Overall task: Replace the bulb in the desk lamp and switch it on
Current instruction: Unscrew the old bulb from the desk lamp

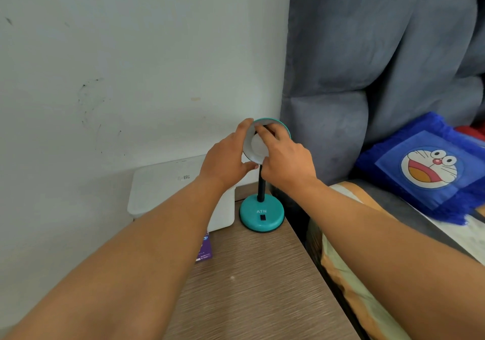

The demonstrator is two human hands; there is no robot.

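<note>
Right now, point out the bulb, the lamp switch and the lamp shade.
bulb (pixel 256 144), head view, white face inside the shade.
lamp switch (pixel 262 217), head view, black rocker on the base.
lamp shade (pixel 284 127), head view, teal outer rim.

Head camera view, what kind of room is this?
Probably a bedroom: a padded grey headboard, a cartoon cushion on the bed, and a teal desk lamp on a wooden bedside table.

White box (pixel 162 184), purple card perhaps (pixel 204 247), blue cushion (pixel 430 169).

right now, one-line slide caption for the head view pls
Left hand steadies the teal lamp shade while the right hand grips the white bulb inside it.
</note>
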